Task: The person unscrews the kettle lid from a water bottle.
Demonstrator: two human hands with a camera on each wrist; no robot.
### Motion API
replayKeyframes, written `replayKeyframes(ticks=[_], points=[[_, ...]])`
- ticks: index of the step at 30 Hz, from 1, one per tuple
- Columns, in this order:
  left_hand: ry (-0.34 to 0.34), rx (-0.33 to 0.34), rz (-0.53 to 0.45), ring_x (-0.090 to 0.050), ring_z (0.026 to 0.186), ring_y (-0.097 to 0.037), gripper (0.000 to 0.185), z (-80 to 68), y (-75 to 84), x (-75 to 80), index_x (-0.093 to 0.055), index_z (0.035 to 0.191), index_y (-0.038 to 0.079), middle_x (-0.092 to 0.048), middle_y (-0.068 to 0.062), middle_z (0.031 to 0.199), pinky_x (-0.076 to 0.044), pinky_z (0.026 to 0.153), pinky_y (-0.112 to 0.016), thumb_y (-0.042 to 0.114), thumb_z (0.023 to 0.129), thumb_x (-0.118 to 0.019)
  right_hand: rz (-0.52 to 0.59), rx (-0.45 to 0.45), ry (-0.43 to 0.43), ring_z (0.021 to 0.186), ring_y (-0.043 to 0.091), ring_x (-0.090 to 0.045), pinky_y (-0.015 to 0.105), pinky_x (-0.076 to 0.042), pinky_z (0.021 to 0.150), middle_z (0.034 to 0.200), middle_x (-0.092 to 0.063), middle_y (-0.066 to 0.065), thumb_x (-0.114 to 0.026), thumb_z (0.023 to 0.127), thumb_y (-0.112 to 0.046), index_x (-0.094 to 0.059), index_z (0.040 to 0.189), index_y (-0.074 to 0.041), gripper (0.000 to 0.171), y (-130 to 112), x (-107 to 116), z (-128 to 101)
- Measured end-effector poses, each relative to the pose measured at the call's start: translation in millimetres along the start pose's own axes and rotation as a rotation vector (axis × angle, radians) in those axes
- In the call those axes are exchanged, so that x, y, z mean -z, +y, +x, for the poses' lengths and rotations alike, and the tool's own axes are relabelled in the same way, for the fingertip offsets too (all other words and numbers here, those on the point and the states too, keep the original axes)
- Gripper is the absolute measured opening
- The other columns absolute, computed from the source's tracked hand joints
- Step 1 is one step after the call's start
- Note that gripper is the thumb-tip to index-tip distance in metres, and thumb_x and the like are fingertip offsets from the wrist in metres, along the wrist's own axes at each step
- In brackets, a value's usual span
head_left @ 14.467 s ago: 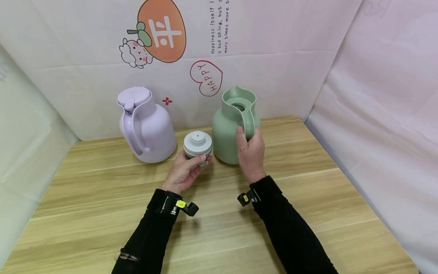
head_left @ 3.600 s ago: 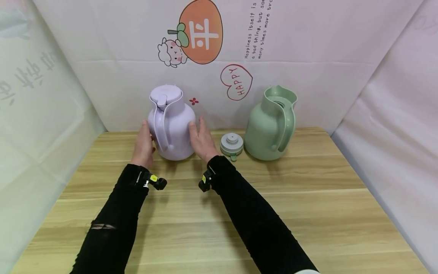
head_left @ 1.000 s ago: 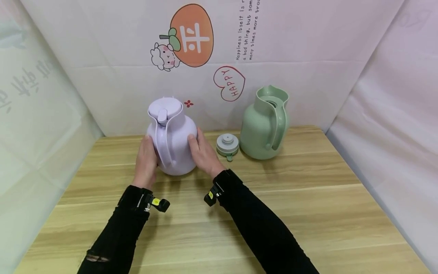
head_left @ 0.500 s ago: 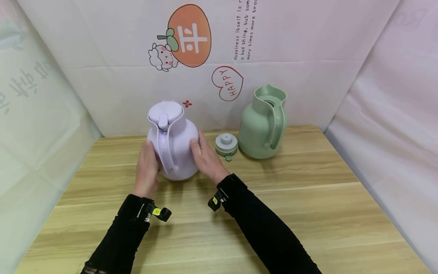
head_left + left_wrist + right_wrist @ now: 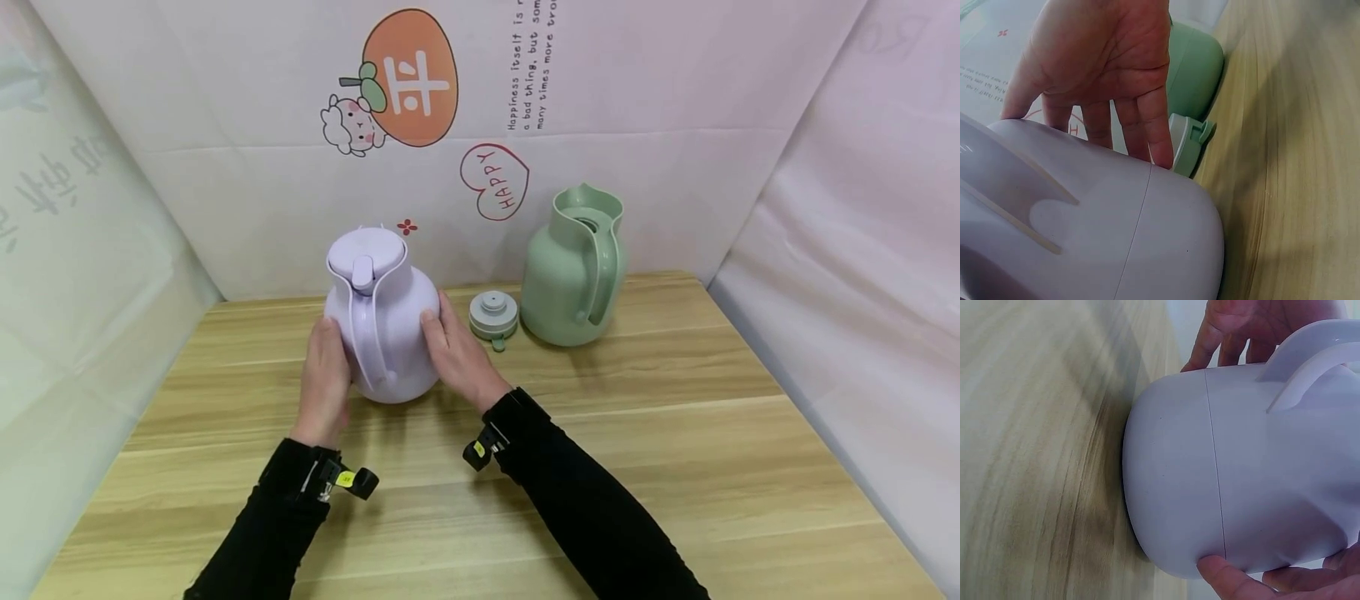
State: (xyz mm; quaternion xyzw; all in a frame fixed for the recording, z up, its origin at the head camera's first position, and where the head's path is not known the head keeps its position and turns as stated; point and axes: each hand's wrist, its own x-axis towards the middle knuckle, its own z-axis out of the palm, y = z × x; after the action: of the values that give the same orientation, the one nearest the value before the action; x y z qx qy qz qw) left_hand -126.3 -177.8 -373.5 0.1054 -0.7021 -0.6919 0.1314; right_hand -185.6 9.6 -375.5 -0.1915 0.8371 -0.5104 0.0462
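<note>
left hand point(image 5: 324, 379), right hand point(image 5: 461, 354) hold lilac jug point(image 5: 410, 329) | head: lid point(image 5: 365, 250) | wrists: seam point(image 5: 1215, 459)

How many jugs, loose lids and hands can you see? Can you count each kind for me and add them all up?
Jugs: 2, the purple jug and the green jug
Loose lids: 1, the grey-and-green lid
Hands: 2, the left hand and the right hand
Total: 5

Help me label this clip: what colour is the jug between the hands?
Pale lilac; the jug shows best in the head view.
</note>
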Motion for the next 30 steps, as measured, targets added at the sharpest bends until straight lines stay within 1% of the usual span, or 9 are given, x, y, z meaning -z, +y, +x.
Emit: replayKeyframes(ticks=[2, 5, 10, 14, 18, 23, 30], points=[[0.003, 0.008, 0.002, -0.048, 0.135, -0.024, 0.063, -1.6, -0.5, -0.3, -0.040, 0.154, 0.023, -0.048, -0.009, 0.143, -0.036, 0.119, -0.047, 0.064, 0.108, -0.027, 0.001, 0.004, -0.004, 0.156, 0.020, -0.031, 0.047, -0.029, 0.125, 0.172, -0.026, 0.001, -0.018, 0.110, -0.061, -0.008, 0.169, -0.027, 0.068, 0.3, 0.4, -1.6], [0.001, 0.001, -0.003, -0.048, 0.136, -0.024, 0.064, -3.3, -1.3, -0.7, -0.038, 0.156, 0.022, -0.047, -0.010, 0.144, -0.036, 0.120, -0.046, 0.064, 0.108, -0.027, 0.010, 0.011, -0.012, 0.156, 0.019, -0.030, 0.047, -0.029, 0.125, 0.172, -0.026, 0.000, -0.018, 0.110, -0.062, -0.009, 0.169, -0.029, 0.068, 0.7, 1.0, -4.4], [0.002, -0.030, 0.006, -0.053, 0.128, -0.023, 0.062, -5.2, -1.3, -1.7, -0.043, 0.151, 0.021, -0.052, -0.009, 0.136, -0.041, 0.113, -0.043, 0.063, 0.108, -0.027, 0.020, 0.013, -0.024, 0.157, 0.019, -0.027, 0.047, -0.028, 0.126, 0.173, -0.022, 0.000, -0.016, 0.109, -0.064, -0.005, 0.169, -0.028, 0.071, 0.9, 2.1, -9.0], [-0.004, -0.049, 0.013, -0.054, 0.125, -0.024, 0.062, -7.9, -0.3, -2.3, -0.044, 0.151, 0.020, -0.054, -0.009, 0.133, -0.043, 0.109, -0.041, 0.062, 0.109, -0.026, 0.019, 0.025, -0.017, 0.157, 0.020, -0.029, 0.048, -0.029, 0.125, 0.173, -0.024, 0.001, -0.017, 0.110, -0.062, -0.007, 0.169, -0.027, 0.069, 0.9, 3.0, -11.9], [-0.007, -0.041, 0.022, -0.054, 0.125, -0.024, 0.064, -11.8, 0.3, -2.7, -0.040, 0.156, 0.022, -0.052, -0.010, 0.136, -0.043, 0.110, -0.044, 0.062, 0.109, -0.026, 0.026, 0.030, -0.012, 0.156, 0.019, -0.030, 0.049, -0.030, 0.125, 0.172, -0.027, 0.000, -0.018, 0.110, -0.061, -0.009, 0.168, -0.029, 0.068, 1.2, 3.8, -14.6], [0.000, -0.045, 0.037, -0.053, 0.126, -0.024, 0.065, -15.3, 0.6, -4.3, -0.039, 0.157, 0.019, -0.052, -0.012, 0.137, -0.041, 0.112, -0.045, 0.061, 0.109, -0.025, 0.021, 0.014, -0.004, 0.157, 0.017, -0.027, 0.046, -0.027, 0.126, 0.173, -0.023, -0.003, -0.017, 0.110, -0.063, -0.006, 0.169, -0.030, 0.068, 1.5, 4.9, -18.0], [0.004, -0.024, 0.056, -0.052, 0.131, -0.026, 0.066, -19.2, 1.0, -5.6, -0.035, 0.160, 0.022, -0.051, -0.012, 0.142, -0.040, 0.116, -0.048, 0.063, 0.109, -0.025, 0.006, 0.007, 0.004, 0.156, 0.017, -0.028, 0.046, -0.027, 0.126, 0.173, -0.024, -0.004, -0.018, 0.109, -0.063, -0.007, 0.169, -0.029, 0.069, 1.3, 6.6, -22.1]])
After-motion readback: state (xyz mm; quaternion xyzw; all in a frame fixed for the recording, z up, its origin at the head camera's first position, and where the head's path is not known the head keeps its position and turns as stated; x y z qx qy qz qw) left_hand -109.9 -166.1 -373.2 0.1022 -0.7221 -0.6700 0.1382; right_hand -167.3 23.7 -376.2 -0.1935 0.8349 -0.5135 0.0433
